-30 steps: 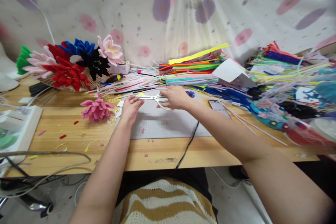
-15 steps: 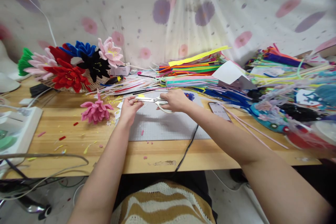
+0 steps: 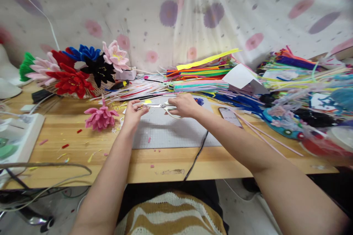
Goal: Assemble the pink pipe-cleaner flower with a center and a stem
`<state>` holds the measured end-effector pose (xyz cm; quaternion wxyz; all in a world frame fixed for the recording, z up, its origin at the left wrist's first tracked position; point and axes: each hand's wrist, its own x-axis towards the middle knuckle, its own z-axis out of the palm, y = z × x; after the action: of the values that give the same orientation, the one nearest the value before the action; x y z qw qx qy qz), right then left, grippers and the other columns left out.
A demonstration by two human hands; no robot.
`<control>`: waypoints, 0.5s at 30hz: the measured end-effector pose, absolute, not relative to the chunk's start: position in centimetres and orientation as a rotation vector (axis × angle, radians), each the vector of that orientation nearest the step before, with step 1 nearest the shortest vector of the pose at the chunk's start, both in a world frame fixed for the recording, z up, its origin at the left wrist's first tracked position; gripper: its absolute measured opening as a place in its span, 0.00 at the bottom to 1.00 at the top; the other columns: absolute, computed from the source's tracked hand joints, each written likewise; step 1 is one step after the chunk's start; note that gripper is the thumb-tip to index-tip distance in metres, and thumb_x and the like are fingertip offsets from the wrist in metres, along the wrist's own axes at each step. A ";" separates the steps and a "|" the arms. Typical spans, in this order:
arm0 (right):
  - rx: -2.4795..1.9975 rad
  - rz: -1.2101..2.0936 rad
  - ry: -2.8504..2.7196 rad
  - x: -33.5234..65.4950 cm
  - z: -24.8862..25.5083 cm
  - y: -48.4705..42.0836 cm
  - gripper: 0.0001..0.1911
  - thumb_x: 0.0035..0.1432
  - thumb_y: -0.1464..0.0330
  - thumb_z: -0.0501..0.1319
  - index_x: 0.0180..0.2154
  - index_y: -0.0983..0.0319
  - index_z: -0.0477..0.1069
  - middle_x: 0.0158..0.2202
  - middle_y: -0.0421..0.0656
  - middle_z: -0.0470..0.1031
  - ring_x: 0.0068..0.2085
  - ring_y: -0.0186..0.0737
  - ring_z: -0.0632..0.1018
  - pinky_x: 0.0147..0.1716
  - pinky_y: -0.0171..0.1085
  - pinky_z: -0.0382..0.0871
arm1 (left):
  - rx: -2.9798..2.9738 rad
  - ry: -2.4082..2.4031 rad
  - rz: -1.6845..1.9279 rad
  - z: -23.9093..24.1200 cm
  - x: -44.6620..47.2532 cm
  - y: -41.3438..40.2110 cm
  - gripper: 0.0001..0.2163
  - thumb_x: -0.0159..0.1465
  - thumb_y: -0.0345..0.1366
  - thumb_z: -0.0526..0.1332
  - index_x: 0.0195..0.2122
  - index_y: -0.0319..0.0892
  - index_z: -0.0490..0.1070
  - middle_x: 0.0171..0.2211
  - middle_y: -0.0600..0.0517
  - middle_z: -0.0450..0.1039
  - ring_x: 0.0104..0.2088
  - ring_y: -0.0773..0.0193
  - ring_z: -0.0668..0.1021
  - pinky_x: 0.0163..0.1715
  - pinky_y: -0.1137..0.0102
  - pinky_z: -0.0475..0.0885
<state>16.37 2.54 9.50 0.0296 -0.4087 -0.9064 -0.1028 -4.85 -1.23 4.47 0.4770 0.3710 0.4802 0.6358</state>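
Pale wood is making up the table (image 3: 82,172), and a grey mat (image 3: 171,132) is lying flat on it, a dark cord (image 3: 196,158) crossing the mat's near edge. Behind the mat, bundles of coloured stems (image 3: 204,71) are stretching along the table, and beyond them a white curtain (image 3: 138,0) with pink and purple blooms is hanging. Just left of the mat, a pink flower (image 3: 100,118) is sitting near red, pink and yellow scraps (image 3: 65,146); to the mat's far left, a bouquet (image 3: 74,77) is standing. By the mat's right edge, a phone (image 3: 231,116) is lying screen up.

Above the mat's far part, the right hand (image 3: 183,105) is gripping the scissors (image 3: 162,105) by their white handles, fingers curling around them, its forearm slanting in from the mat's near right. The blades are pointing left over the mat. Above the mat's far left, the left hand (image 3: 135,113) is holding thumb and fingertips close together at the blade tips, its forearm reaching up from the mat's near left; anything it is pinching is too small to tell
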 end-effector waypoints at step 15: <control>-1.259 -0.303 -2.776 16.4 9.2 2.7 0.28 0.53 0.45 0.50 0.37 0.62 0.70 0.33 0.47 0.76 0.34 0.43 0.74 0.27 0.35 0.46 | 0.831 1.158 1.584 4.6 -4.8 -0.9 0.21 0.43 0.27 0.68 0.37 0.40 0.61 0.26 0.54 0.72 0.28 0.67 0.77 0.36 0.65 0.74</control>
<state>16.44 2.68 9.17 0.0389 -0.4108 -0.9055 -0.0987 -4.76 -0.94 4.59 0.4840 0.3414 0.4754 0.6505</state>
